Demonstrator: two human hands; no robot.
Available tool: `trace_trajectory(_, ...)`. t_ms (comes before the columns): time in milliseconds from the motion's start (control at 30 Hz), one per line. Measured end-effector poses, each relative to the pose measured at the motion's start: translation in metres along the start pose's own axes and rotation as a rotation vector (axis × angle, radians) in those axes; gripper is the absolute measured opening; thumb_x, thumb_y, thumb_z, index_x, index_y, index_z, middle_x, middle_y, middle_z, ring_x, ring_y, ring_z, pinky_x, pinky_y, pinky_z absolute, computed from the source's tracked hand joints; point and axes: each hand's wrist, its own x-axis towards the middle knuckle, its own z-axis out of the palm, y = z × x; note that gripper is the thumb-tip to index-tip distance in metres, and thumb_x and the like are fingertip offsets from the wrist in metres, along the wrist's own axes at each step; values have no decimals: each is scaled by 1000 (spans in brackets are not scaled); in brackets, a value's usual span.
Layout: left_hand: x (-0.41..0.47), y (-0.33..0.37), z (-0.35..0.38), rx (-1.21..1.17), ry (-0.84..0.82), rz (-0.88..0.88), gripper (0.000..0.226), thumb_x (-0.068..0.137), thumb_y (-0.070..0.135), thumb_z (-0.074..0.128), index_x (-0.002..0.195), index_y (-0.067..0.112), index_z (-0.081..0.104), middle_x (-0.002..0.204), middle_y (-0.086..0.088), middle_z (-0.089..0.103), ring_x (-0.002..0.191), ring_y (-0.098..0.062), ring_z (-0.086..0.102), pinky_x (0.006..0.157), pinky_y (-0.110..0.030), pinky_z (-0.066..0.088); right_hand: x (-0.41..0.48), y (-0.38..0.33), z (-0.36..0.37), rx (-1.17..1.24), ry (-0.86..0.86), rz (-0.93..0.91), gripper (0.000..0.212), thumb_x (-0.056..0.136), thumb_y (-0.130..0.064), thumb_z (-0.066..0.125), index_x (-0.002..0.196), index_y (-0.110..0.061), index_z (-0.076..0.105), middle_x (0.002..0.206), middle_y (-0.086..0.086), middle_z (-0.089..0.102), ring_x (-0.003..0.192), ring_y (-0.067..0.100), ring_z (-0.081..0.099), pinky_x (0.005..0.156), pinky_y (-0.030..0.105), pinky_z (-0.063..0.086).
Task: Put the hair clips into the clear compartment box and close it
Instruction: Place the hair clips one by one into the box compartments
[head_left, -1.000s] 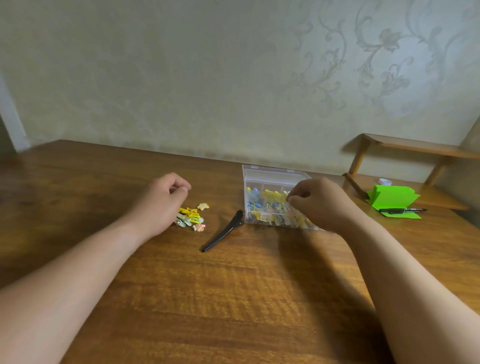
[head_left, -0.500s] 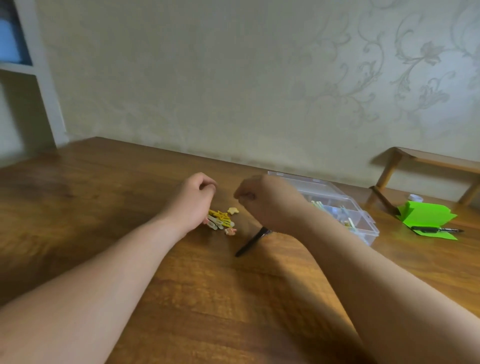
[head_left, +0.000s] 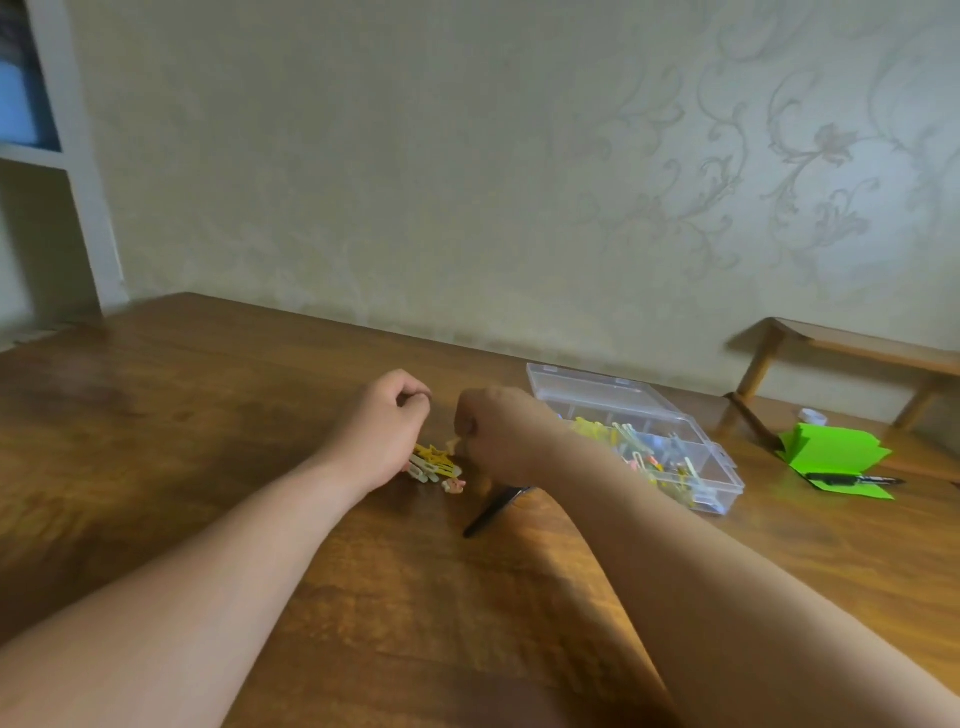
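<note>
Long black hair clip (head_left: 493, 513) lies on surface (head_left: 441, 597), far end hidden under right grip (head_left: 498, 436). Small hair clips (head_left: 434, 465) piled just beyond: probably light, stiff, slippery, so pinch across the edges. Right grip curled beside pile, fingertips hidden, contents untellable; left grip (head_left: 382, 426) curled, seemingly empty. Clear compartment box (head_left: 597, 387) open, part filled

Left hand (head_left: 382, 428), right hand (head_left: 501, 434): fingers curled.

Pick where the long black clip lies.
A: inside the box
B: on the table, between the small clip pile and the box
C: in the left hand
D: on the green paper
B: the black clip lies flat on the table, with the clip pile on one side of it and the box on the other.
</note>
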Motion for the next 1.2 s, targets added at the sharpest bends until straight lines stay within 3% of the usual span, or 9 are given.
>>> trace_trajectory(67, 1, -1, 0, -10, 0, 1, 20, 112, 30, 48, 121, 30, 66, 113, 6, 67, 89, -22, 69, 62, -33, 59, -6, 1, -1, 71, 48, -7, 13, 99, -20, 64, 112, -22, 66, 107, -2, 65, 97, 23, 60, 75, 34, 49)
trace_trajectory(233, 0, -3, 0, -43, 12, 14, 20, 112, 28, 49, 120, 26, 67, 113, 3, 66, 85, -24, 68, 63, -39, 59, -35, 26, -19, 306, 228, 30, 18, 98, -20, 67, 115, -23, 72, 110, -3, 74, 100, 19, 68, 86, 36, 57)
trace_trajectory(367, 0, -6, 0, -29, 34, 65, 16, 108, 25, 55, 109, 30, 70, 109, 8, 68, 100, -20, 67, 74, -33, 50, -71, 78, -37, 426, 358, 148, 5, 96, -25, 75, 100, -26, 75, 93, -13, 75, 87, 8, 69, 69, 25, 50)
trace_trajectory(467, 1, -6, 0, -1, 29, 65, 16, 106, 26, 56, 107, 31, 71, 108, 8, 68, 100, -18, 66, 78, -35, 50, -94, 118, -41, 457, 400, 253, 3, 94, -28, 78, 93, -30, 76, 85, -16, 74, 75, -4, 64, 63, 21, 45)
trace_trajectory(600, 1, -7, 0, 25, 18, 70, 17, 106, 27, 56, 108, 32, 71, 108, 7, 68, 99, -19, 67, 80, -39, 55, -106, 147, -36, 371, 343, 325, 8, 91, -20, 78, 89, -28, 78, 86, -13, 75, 83, 5, 68, 66, 21, 46)
trace_trajectory(733, 2, -9, 1, 26, 25, 72, 17, 106, 25, 56, 108, 31, 72, 108, 5, 69, 98, -20, 68, 79, -38, 53, -106, 155, -35, 257, 252, 347, 11, 89, -19, 76, 89, -29, 78, 89, -12, 74, 86, 11, 68, 75, 30, 54)
trace_trajectory(867, 2, -9, 1, 27, 22, 76, 17, 106, 25, 56, 109, 31, 71, 109, 5, 70, 98, -19, 68, 77, -37, 51, -105, 158, -36, 154, 193, 401, 18, 88, -14, 68, 83, -29, 77, 86, -10, 73, 85, 15, 68, 78, 35, 59)
trace_trajectory(1200, 1, -8, 2, 6, 16, 80, 17, 106, 21, 55, 107, 28, 71, 109, -1, 70, 97, -24, 68, 74, -35, 50, -105, 153, -34, 117, 147, 437, 24, 93, -17, 58, 91, -25, 81, 88, -6, 77, 80, 17, 71, 79, 43, 64)
